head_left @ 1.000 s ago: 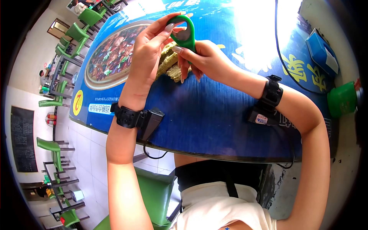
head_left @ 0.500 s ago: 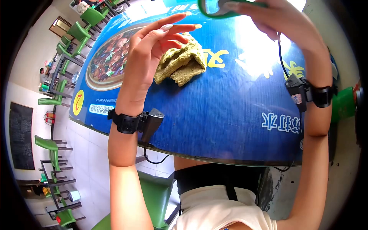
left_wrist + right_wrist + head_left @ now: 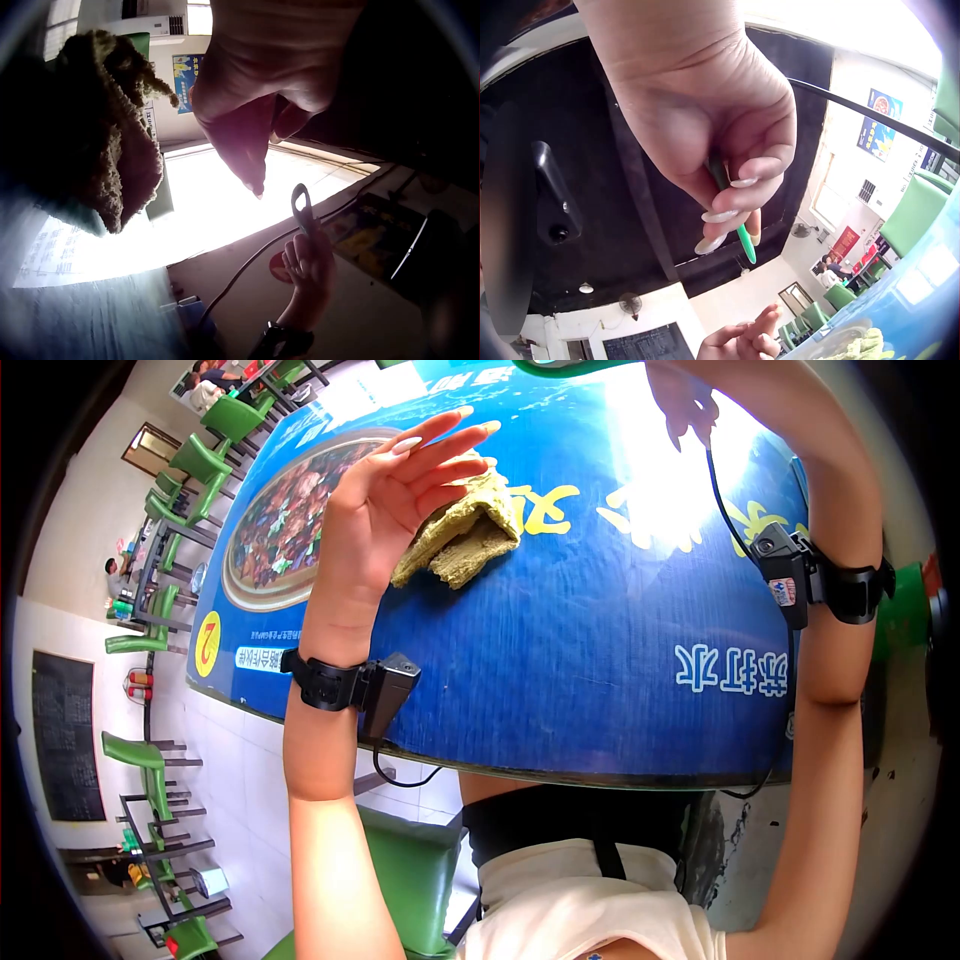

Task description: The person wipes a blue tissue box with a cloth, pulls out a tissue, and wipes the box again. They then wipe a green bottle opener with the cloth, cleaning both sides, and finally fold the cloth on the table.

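My right hand (image 3: 685,400), at the top edge of the head view, is raised above the table. It grips a green tool with an oval loop head (image 3: 575,368); the right wrist view shows the fingers curled round its green handle (image 3: 744,240). In the left wrist view the loop (image 3: 301,210) stands up above that fist. My left hand (image 3: 385,510) is raised with its fingers extended and slightly bent, holding nothing. Beside and partly behind its fingers, a crumpled yellow cloth (image 3: 475,545) lies on the table.
The blue printed table (image 3: 560,670) fills the middle. A black cable (image 3: 722,500) runs down its right side. A green container (image 3: 905,615) stands by the right wall. Green chairs (image 3: 205,465) and other tables are at left, with people far back.
Both hands were at the green tool. The left hand has let go, and the right hand has carried the tool up and away to the far right. The cloth is now more exposed.
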Motion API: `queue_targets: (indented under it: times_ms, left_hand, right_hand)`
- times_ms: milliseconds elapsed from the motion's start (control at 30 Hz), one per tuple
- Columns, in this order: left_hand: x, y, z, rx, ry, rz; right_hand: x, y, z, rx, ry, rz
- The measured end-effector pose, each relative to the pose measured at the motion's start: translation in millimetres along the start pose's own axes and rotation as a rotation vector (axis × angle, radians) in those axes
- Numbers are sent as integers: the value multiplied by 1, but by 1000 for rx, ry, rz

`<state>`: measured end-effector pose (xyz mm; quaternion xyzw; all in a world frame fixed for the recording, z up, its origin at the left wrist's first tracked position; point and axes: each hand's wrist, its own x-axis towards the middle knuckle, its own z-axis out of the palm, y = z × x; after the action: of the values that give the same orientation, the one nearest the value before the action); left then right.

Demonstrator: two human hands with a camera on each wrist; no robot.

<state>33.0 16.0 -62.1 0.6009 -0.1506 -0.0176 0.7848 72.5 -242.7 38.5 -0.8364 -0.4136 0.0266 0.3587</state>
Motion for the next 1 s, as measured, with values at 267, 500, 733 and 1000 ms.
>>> queue_targets:
  times_ms: [267, 500, 733, 1000]
  left_hand:
    - [0, -2, -2, -126, -46, -38]
    - [0, -1, 1, -7, -57, 32]
    - [0, -2, 4, 45, -65, 65]
    - [1, -8, 1, 172, -41, 89]
  right_hand:
    - [6, 5, 9, 73, -119, 19]
    - [10, 9, 15, 93, -205, 2]
    - [12, 10, 16, 59, -216, -20]
    - [12, 11, 18, 69, -226, -24]
